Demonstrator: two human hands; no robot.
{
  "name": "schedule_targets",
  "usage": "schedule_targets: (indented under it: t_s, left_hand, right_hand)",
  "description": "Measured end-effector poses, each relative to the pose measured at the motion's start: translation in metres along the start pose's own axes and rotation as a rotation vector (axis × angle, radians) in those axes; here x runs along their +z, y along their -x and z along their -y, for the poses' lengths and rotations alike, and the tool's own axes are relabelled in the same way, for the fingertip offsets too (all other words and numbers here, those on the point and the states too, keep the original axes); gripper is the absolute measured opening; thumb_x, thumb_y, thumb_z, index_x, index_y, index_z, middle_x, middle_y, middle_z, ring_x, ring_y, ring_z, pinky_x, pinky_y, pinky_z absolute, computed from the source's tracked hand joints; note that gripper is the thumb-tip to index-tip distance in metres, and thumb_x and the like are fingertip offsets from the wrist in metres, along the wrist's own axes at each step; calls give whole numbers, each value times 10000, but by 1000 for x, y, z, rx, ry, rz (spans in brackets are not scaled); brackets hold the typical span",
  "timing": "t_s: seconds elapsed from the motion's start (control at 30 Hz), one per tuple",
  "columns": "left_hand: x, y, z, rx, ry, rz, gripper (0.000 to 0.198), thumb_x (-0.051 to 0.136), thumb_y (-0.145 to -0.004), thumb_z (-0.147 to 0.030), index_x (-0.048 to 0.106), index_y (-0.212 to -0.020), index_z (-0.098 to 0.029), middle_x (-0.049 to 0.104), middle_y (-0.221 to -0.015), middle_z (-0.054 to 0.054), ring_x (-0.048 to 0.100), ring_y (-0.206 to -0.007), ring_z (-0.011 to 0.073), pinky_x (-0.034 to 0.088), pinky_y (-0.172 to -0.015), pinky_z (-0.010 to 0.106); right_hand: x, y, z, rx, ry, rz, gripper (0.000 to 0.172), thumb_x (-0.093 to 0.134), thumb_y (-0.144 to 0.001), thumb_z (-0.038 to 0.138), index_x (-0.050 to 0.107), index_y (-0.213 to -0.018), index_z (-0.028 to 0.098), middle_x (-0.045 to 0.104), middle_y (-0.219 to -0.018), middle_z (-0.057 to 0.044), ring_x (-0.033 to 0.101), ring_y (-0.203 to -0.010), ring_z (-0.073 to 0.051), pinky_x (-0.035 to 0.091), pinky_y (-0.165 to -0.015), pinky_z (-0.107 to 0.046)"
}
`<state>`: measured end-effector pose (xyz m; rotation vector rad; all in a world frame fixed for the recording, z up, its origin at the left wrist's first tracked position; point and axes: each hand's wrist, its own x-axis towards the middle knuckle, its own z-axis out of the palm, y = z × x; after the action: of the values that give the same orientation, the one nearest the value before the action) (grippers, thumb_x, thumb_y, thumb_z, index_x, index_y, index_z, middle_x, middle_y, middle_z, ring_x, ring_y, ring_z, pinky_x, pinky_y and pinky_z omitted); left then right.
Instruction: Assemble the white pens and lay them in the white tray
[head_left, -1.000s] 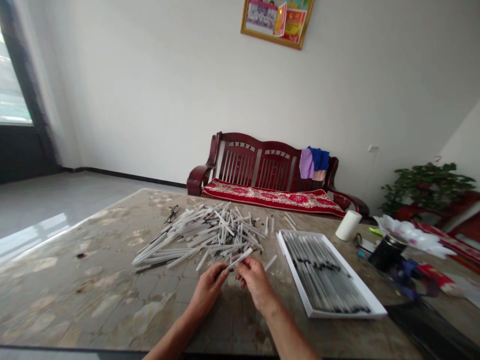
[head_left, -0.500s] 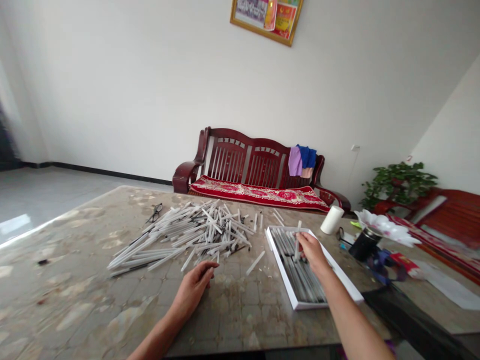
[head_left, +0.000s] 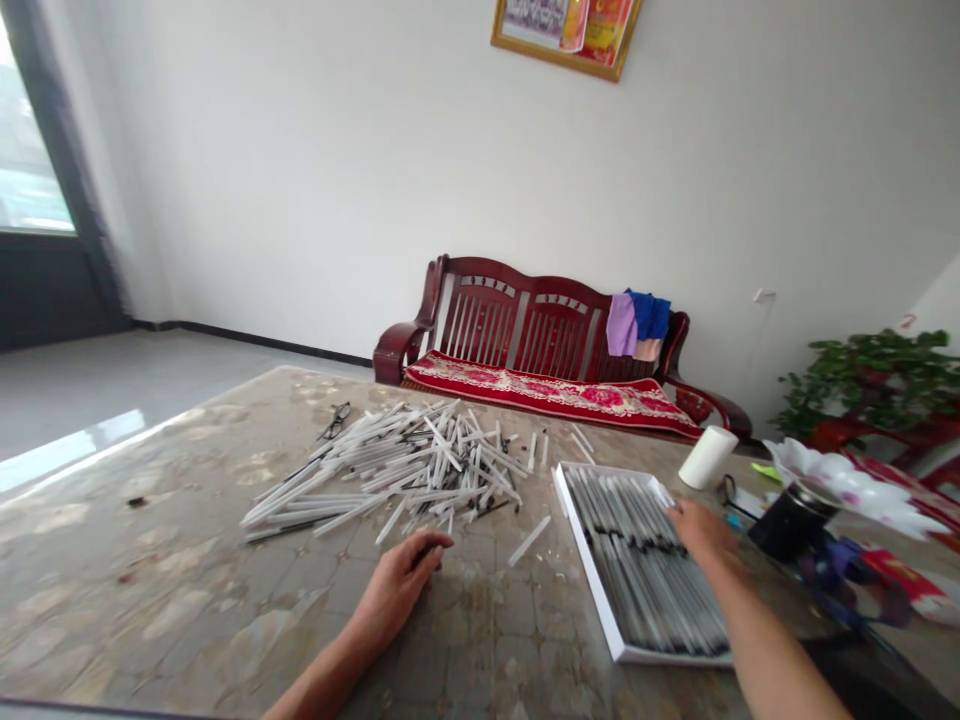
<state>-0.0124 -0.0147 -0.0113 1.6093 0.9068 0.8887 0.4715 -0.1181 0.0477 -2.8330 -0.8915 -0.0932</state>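
Observation:
My left hand (head_left: 401, 580) rests on the table, fingers curled in, with nothing visible in them. It lies just in front of a pile of thin, pale, translucent plastic tubes (head_left: 420, 455), some with dark parts. At the right rim of a shallow white box (head_left: 600, 600) is my right hand (head_left: 701, 535); its fingers are blurred, and whether they hold anything cannot be seen. Rows of similar tubes (head_left: 637, 570) with dark ends lie side by side in the box. One loose tube (head_left: 529, 541) lies between the pile and the box.
Eyeglasses (head_left: 337, 420) lie behind the pile. Right of the box stand a white roll (head_left: 707, 457), a dark cup (head_left: 793, 518) and a white petal-shaped dish (head_left: 855, 480). A wooden bench (head_left: 555, 330) stands beyond the patterned table (head_left: 187, 560).
My right hand held a tube upright over the box; now it is at the right rim and that tube is not seen in it. My left hand stays near the pile. The view has shifted left.

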Motion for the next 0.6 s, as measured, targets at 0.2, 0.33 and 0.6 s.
schedule_targets:
  t_s: [0.2, 0.33, 0.6]
  left_hand:
    - [2, 1, -2, -17, 4, 9, 318, 520, -816, -424, 693, -936, -187, 531, -641, -21, 487, -554, 147, 380, -538, 243]
    - [2, 1, -1, -4, -1, 29, 310, 506, -823, -412, 695, -910, -181, 542, -659, -15, 496, -565, 149, 390, -548, 247]
    - [1, 0, -1, 1, 6, 8, 285, 508, -814, -387, 690, -858, -172, 544, -649, -15, 482, -548, 143, 375, -533, 241]
  right_hand:
    - [0, 0, 4, -38, 45, -23, 232, 530, -841, 274, 746, -919, 241, 719, -1002, -158, 684, -893, -308, 450, -665, -360]
    - [-6, 44, 63, -304, -216, -106, 276, 491, -854, 276, 736, -969, 221, 740, -990, -115, 679, -925, -263, 473, -756, -320]
    - [22, 150, 216, -666, -153, 42, 192, 572, -853, 224, 692, -1002, 237, 714, -1067, -45, 667, -965, -181, 450, -774, -242]
